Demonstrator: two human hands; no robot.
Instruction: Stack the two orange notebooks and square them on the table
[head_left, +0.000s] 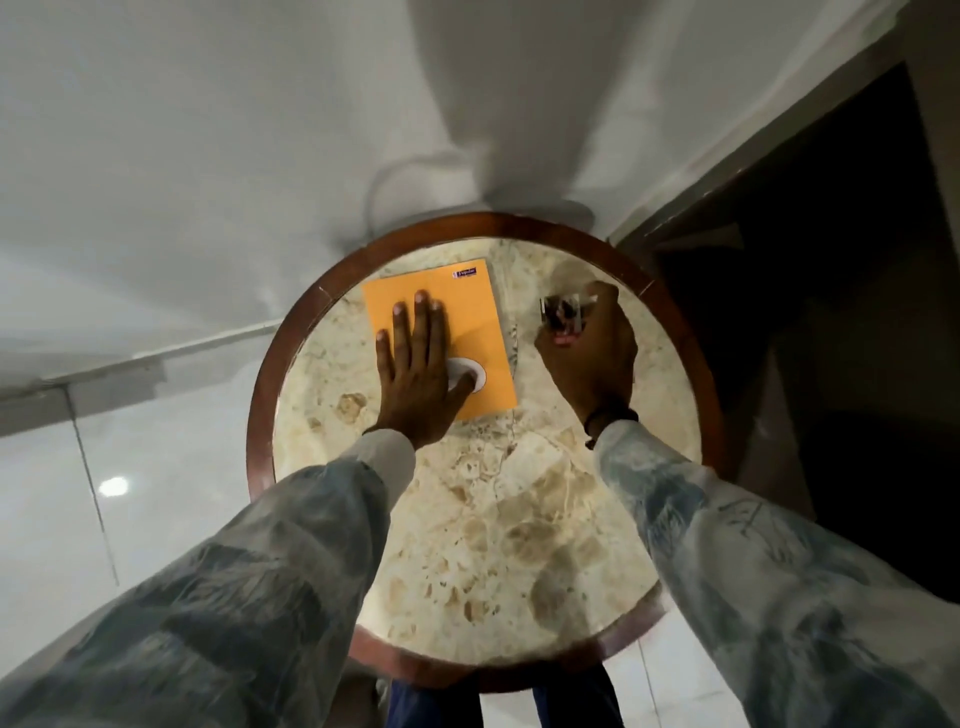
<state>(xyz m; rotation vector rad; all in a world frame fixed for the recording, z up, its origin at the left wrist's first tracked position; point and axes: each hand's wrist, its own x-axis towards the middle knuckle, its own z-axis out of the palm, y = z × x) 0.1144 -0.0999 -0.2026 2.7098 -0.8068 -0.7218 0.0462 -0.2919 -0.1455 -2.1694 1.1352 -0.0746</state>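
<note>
Head view, table: a round table with a marble top and dark wood rim, seen from above by the person standing at its near edge.

Notebooks: an orange notebook lies flat on the far-left part of the top, white oval label toward the near end. Only one cover shows; whether a second lies squared beneath it cannot be told.

Long axis: it runs near to far, tilted slightly left at the far end, not quite true to the viewer.

Left hand: the left hand is spread wide, palm down on the notebook's left half, fingers pointing far, gripping nothing, simply pressing.

Right hand: the right hand is curled over a small dark object on the table's right side, well apart from the notebook; what the object is stays unclear in the blur.

Nearer hand: the left, already on the cover, looks best placed for any squaring.

Stage: judged to be late in the job, with a final nudge perhaps remaining.
</note>
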